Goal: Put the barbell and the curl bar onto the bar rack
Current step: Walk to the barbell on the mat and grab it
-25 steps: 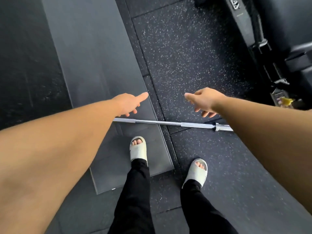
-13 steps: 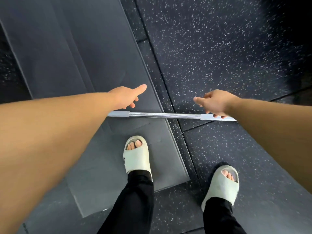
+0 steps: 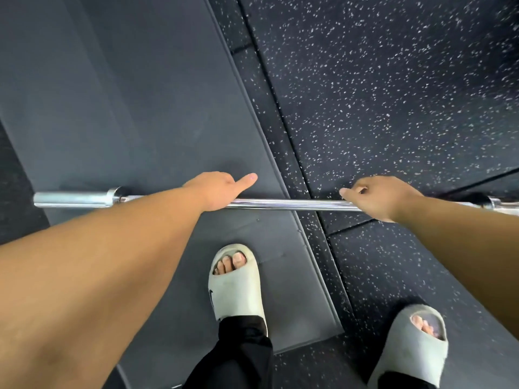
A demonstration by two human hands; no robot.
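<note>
Barbell (image 3: 283, 204) lies flat across the floor (image 3: 393, 94), running left to right in front of the person's feet. Its left sleeve and collar rest on a smooth grey mat (image 3: 134, 108); the shaft crosses the mat's edge onto dark speckled floor, and the right collar shows at the frame's right edge.

Both arms reach down to the shaft. The left hand (image 3: 217, 189) sits on top of the bar over the mat, its thumb stretched out toward the right and clear of the steel; its fingers are hidden behind the hand, so whether they wrap the bar cannot be told. The right hand (image 3: 379, 196) is over the bar on the speckled floor, fingers curled down over the shaft and the thumb close against them, in what looks like a closed hold on it. The 2 hands are well apart, with bare chrome between them.

Below, 2 pale slides (image 3: 238, 284) show with black trouser legs: the left foot stands on the mat, the right on the speckled floor.
</note>
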